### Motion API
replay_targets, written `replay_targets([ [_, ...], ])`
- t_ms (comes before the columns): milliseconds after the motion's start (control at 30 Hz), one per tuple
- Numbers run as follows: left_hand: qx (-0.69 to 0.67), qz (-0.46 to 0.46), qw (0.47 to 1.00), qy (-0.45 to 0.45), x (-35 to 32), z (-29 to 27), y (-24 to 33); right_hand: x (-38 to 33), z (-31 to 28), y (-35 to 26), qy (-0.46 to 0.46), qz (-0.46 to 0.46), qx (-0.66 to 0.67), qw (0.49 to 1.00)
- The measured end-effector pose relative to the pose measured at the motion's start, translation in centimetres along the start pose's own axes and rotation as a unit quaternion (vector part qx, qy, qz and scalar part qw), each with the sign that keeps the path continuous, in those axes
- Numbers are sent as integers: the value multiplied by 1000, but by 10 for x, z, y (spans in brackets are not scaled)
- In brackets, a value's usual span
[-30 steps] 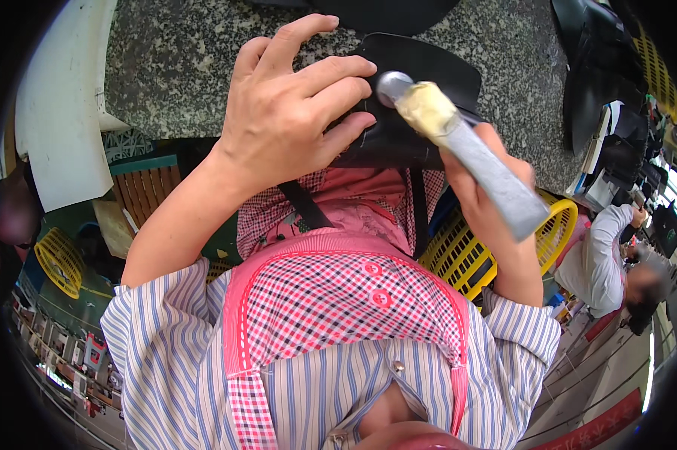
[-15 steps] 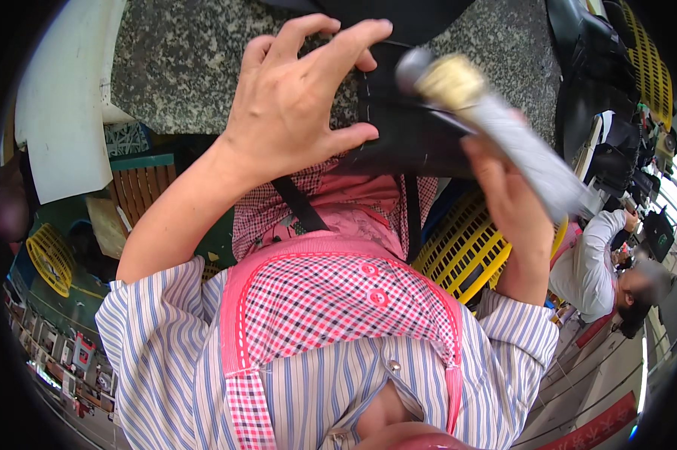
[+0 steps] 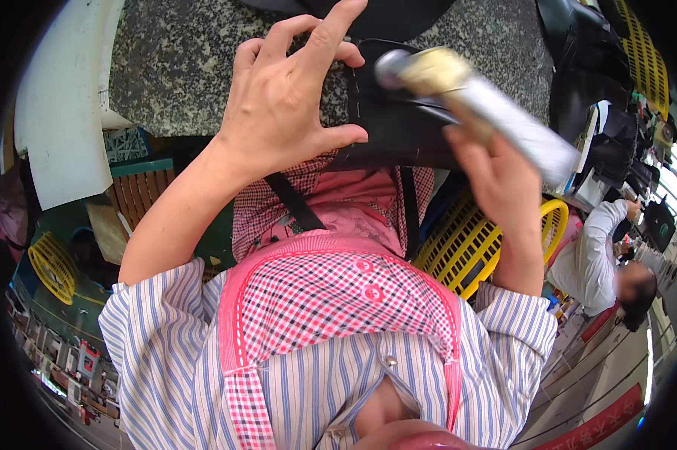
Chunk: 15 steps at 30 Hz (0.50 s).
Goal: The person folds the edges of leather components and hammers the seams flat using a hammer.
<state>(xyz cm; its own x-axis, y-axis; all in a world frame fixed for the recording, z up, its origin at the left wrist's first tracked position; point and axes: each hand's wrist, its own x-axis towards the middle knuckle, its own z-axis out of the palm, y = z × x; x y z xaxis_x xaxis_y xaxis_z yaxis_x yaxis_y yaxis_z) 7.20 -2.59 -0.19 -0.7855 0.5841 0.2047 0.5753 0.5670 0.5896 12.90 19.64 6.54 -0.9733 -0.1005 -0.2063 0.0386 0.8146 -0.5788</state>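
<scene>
Thumb and fingers of the left hand [image 3: 274, 105] stand wider apart than a second ago. The black piece [image 3: 398, 135] lies across the near edge of the stone slab [image 3: 181, 75]. Over it is the hammer [image 3: 437, 71], blurred, gripped in the right hand [image 3: 503, 180]. The left hand, closed on nothing, is at the piece's left side; whether it presses, I cannot tell. Hammering seems the step in hand; another blow would call for left fingertips kept clear.

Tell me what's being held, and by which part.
The right grip holds a hammer from beneath; the hammer hides exactly where. The left grip, open, holds nothing visible.
</scene>
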Motion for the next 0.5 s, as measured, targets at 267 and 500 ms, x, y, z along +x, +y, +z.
replay_targets([
  [267,74,68,995,11,-6,6,1,-35,3,40,67,-36,-67,995],
  [500,89,90,992,12,-5,9,1,-43,-6,27,13,69,38,997],
])
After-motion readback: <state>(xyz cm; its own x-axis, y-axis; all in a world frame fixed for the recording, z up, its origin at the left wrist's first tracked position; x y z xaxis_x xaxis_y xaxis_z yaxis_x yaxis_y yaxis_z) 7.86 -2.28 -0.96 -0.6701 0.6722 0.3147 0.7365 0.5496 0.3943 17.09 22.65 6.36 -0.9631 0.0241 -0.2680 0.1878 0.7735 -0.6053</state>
